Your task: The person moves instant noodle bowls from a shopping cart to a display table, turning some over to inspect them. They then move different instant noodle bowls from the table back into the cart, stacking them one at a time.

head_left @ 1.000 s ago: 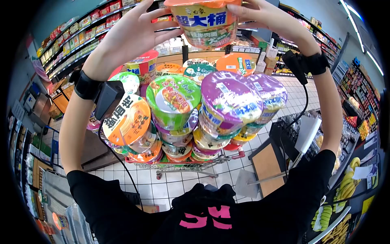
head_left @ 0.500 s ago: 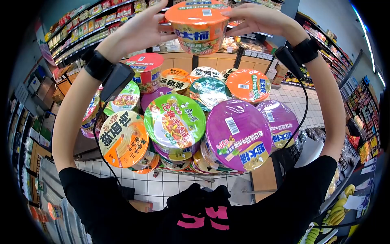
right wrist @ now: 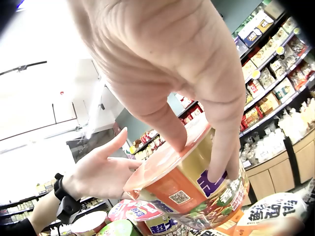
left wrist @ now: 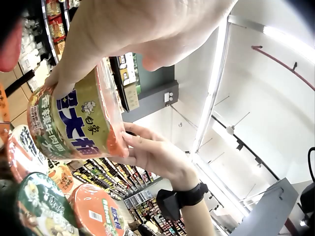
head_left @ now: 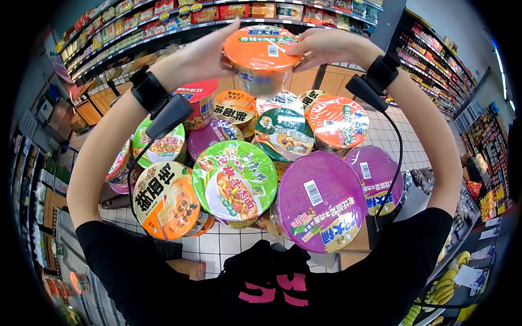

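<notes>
An orange-lidded instant noodle tub is held up over the far side of a stack of noodle tubs. My right hand grips its right side; in the right wrist view the thumb presses the lid edge and the fingers lie along the wall. My left hand touches the opposite side with straight fingers, thumb raised off the lid, as the right wrist view also shows. Below the held tub are a red-lidded tub, a green-lidded bowl and another orange-lidded tub.
Nearer me stand a light-green tub, purple-lidded tubs and an orange-and-white one. Packed shelves line the back, above a wooden counter. Bananas lie at the lower right. Cables hang from both wrist cameras.
The held tub has come lower and nearer the stack, its lid turned more into view. Both hands came down with it. The head view has tipped further down over the tubs.
</notes>
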The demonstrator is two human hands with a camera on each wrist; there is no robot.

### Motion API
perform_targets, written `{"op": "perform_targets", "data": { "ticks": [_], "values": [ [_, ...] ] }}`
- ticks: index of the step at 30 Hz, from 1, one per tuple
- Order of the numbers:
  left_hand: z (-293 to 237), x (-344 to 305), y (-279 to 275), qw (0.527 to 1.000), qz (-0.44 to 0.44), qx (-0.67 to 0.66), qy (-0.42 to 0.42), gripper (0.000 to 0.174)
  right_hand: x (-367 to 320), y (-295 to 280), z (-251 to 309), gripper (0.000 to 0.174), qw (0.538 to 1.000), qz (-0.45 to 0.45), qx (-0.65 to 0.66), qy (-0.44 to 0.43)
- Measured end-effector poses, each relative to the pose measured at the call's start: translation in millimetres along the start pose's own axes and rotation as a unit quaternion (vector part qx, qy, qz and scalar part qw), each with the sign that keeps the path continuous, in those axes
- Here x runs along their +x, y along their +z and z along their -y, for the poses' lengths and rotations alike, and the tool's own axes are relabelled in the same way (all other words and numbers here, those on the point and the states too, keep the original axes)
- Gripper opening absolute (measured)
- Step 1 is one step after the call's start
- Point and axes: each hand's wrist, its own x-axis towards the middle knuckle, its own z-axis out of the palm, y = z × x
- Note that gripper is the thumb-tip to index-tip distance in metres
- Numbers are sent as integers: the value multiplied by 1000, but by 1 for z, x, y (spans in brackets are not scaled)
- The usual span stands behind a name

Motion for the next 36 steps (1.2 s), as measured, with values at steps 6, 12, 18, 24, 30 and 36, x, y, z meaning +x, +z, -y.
{"op": "perform_targets", "data": {
  "ticks": [6,12,18,24,30,36],
  "values": [
    [19,25,-7,993,57,-24,-98,72,22,-8,-26,43,996,-6,-13,87],
    [20,50,-5,998,19,-31,-42,69,35,-18,-32,37,995,-31,7,94],
    [39,76,-9,998,18,-21,-65,72,40,-18,-54,13,992,-8,-88,86],
    [51,73,0,992,20,-42,-121,67,50,-23,-78,25,982,-16,-64,179],
    [68,79,-4,988,64,-16,-137,72,57,-22,-96,31,971,-8,-105,216],
    [74,82,3,991,24,16,-130,61,41,-33,-99,45,901,100,-420,44]
  ]
}}
